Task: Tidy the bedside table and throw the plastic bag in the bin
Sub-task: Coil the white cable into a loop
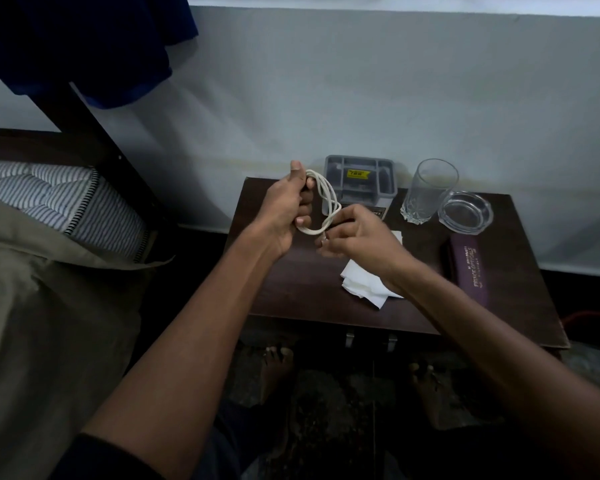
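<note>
Head view showed the left hand (284, 213) gripping a coiled white cable (321, 206) above the worktop (520, 306), while the right hand (357, 237) pinched its lower loop.

Pale wall (326, 98) behind, bed (49, 271) alongside, dark mottled floor (343, 410) — dim light.

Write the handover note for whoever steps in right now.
Left hand: grip closed on the coiled white cable, held above the bedside table.
Right hand: pinches the coil's lower end.
On the table: grey organiser, glass, ashtray, purple case, white tissue.
Done: cable mostly coiled.
Left: stow cable, clear tissue. No plastic bag or bin in view.
</note>
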Demonstrator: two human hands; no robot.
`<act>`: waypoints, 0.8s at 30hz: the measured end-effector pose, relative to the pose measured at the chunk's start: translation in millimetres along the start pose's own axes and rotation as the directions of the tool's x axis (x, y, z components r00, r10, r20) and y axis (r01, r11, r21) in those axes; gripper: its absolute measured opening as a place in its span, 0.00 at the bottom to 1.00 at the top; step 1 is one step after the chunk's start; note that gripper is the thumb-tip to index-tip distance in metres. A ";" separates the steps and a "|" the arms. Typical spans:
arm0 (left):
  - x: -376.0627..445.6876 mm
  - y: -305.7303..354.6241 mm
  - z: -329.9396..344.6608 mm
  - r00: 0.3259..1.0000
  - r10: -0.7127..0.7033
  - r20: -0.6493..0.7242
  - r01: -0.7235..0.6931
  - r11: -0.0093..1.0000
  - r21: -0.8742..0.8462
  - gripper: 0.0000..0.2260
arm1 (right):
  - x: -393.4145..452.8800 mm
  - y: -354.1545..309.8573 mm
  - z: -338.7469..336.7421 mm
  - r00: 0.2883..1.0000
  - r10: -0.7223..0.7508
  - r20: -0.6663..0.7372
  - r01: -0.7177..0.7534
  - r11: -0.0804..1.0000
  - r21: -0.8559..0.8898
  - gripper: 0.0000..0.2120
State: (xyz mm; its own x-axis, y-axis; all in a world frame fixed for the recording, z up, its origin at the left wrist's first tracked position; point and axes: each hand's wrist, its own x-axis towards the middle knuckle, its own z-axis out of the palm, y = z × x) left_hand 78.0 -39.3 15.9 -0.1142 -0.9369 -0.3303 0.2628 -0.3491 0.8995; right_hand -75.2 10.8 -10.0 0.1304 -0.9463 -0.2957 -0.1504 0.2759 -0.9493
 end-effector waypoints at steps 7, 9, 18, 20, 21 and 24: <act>1.0 -9.6 6.1 0.992 0.070 -0.105 -0.064 0.996 0.057 0.21 | -9.1 -6.1 8.2 0.981 -0.069 0.183 0.084 0.994 -0.077 0.02; -0.7 -12.6 12.9 0.999 -0.028 -0.039 0.024 0.996 -0.086 0.21 | -8.4 1.2 11.2 0.984 -0.104 0.146 0.135 0.966 -0.219 0.04; 5.2 -18.5 14.4 0.995 -0.085 -0.058 0.074 0.983 -0.171 0.19 | 1.7 11.0 5.4 0.989 -0.059 0.133 0.124 0.818 -0.561 0.15; 6.6 -17.3 11.7 0.993 -0.079 -0.090 0.072 0.994 -0.076 0.18 | 1.8 8.6 3.6 0.994 -0.081 0.069 0.104 0.872 -0.478 0.13; 6.6 -15.7 10.2 0.991 -0.071 -0.109 0.072 0.997 0.003 0.18 | 1.8 6.5 2.1 0.998 -0.058 0.031 0.065 0.934 -0.352 0.10; 5.3 -13.2 3.6 0.987 -0.019 -0.160 0.064 0.958 0.280 0.16 | 5.8 0.0 -7.7 0.994 0.104 -0.020 -0.102 0.992 0.072 0.10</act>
State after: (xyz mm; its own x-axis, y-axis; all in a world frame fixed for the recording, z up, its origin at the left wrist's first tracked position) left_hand 70.5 -39.6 3.3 0.0353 -0.9206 -0.3890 -0.0235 -0.3899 0.9206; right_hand -82.0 4.1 -10.9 0.0945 -0.9157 -0.3906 -0.0918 0.3827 -0.9193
